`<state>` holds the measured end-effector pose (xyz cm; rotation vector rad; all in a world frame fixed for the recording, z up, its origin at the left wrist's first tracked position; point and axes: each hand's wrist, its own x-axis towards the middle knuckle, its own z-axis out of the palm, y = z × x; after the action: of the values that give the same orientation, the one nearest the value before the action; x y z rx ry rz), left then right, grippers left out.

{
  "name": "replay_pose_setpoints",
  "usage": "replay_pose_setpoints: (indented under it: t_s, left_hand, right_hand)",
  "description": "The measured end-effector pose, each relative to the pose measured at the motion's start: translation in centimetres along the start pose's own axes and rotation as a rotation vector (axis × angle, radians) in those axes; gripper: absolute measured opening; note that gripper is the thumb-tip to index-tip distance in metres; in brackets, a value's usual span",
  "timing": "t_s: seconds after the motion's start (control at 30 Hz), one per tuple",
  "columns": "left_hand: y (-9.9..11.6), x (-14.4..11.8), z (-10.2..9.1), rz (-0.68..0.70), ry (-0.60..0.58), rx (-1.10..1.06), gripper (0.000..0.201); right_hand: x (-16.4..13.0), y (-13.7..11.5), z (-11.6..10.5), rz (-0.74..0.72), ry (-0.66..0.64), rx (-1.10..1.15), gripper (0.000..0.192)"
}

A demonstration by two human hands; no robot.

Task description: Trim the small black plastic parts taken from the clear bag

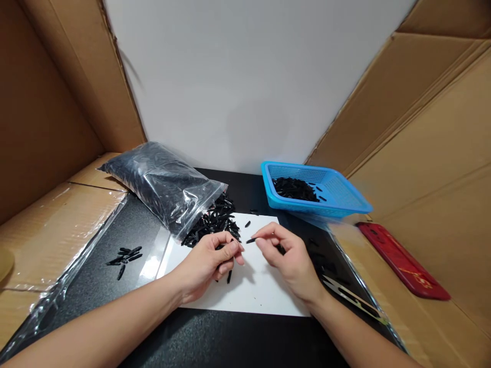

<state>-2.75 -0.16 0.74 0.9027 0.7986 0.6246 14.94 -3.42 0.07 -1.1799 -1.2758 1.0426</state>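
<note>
Pinching a black sliver (250,240) — right fingers (275,229) nearly closed; left fingers (219,237) curled inward — hold unclear.

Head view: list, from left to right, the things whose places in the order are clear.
Loose cluster of slender black pieces → left hand → right hand → red phone-like object.

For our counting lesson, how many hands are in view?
2: the left hand over the white sheet, by the black pile; the right hand beside it, pinching a black piece. Some fingers are hidden.
</note>
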Motion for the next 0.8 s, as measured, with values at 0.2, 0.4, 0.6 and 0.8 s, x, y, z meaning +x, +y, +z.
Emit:
replay_pose_setpoints:
  t_s: [0.2,0.4,0.6,0.8]
  left_hand:
    - [0.3,-0.1,-0.1,0.003,0.044,0.047,0.037]
    - [0.4,-0.4,0.1,0.042,0.006,0.142,0.028]
    - [0.0,-0.2,0.1,0.063,-0.013,0.082,0.034]
    - [-0.1,0.0,0.0,0.087,-0.009,0.067,0.031]
  right_hand:
    - [0.5,0.0,0.3,0.347,-0.172,0.496,0.031]
    - [0.4,0.8,0.4,0.011,-0.057,-0.127,0.02]
    - [0.1,0.8,0.4,-0.156,-0.04,-0.334,0.022]
    - [0.1,0.8,0.4,-0.231,0.034,-0.317,0.016]
